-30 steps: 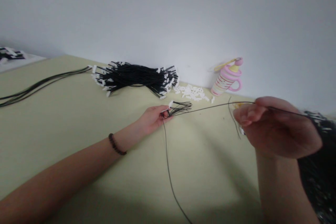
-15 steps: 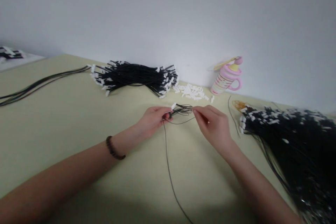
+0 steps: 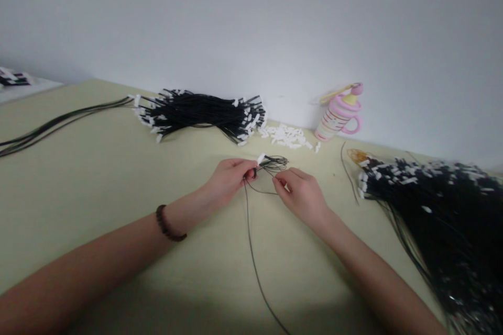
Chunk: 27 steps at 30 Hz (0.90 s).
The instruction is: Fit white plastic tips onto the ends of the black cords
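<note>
Over the middle of the table, my left hand (image 3: 231, 179) pinches a cable connector end: a white plug (image 3: 261, 159) sticks up past the thumb. Thin dark wires (image 3: 278, 162) fan out from it in a looped cluster toward the right. My right hand (image 3: 301, 193) is closed just right of and below the cluster, thumb and forefinger pinching one thin wire whose strand runs back to my left hand. A single long dark wire (image 3: 251, 246) hangs from under my left hand and trails down to the front edge of view.
A bundle of black cables (image 3: 200, 110) with white plugs lies by the wall. Loose white plugs (image 3: 288, 136) are scattered beside it, near a pink striped cup (image 3: 336, 115). A large cable pile (image 3: 451, 220) covers the right side, with yellow rubber bands (image 3: 357, 155) at its corner.
My right hand has moved left and down, away from the tips of the looped wires to a strand nearer my left hand. My left hand has stayed in place.
</note>
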Each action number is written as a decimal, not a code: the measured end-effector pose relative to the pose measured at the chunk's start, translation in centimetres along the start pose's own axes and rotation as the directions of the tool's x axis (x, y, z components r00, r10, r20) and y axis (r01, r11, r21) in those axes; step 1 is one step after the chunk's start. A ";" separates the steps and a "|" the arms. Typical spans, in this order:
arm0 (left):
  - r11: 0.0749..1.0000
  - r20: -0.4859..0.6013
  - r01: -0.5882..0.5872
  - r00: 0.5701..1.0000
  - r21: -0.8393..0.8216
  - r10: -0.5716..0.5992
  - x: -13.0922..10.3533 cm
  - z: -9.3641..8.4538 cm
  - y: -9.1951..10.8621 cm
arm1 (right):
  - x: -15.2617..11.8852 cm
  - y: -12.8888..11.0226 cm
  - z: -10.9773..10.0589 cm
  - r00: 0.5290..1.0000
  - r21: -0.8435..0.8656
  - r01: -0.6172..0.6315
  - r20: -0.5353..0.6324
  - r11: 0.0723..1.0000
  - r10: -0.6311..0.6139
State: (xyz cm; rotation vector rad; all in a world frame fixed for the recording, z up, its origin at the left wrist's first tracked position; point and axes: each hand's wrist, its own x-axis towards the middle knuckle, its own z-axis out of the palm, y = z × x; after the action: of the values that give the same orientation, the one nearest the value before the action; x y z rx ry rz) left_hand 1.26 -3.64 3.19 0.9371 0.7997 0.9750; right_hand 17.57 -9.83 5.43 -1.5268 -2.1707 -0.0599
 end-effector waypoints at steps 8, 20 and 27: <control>1.000 -0.002 0.001 1.000 -0.009 -0.001 0.1 -0.1 -0.1 | -0.3 0.1 0.7 0.996 0.050 0.045 -0.079 0.998 -0.041; 1.000 -0.004 0.017 1.000 -0.006 -0.017 0.1 0.0 0.0 | -0.2 0.2 1.0 0.998 0.080 0.037 -0.053 0.996 -0.033; 1.000 -0.003 0.012 1.000 0.013 -0.012 -0.1 0.0 0.0 | 0.0 0.3 1.0 0.995 0.114 0.045 -0.088 0.992 -0.035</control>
State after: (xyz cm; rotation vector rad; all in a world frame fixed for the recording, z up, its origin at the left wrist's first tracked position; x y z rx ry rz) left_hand 1.23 -3.75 3.20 0.9412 0.8142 0.9622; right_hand 17.49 -9.43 4.43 -1.3910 -2.0994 -0.0129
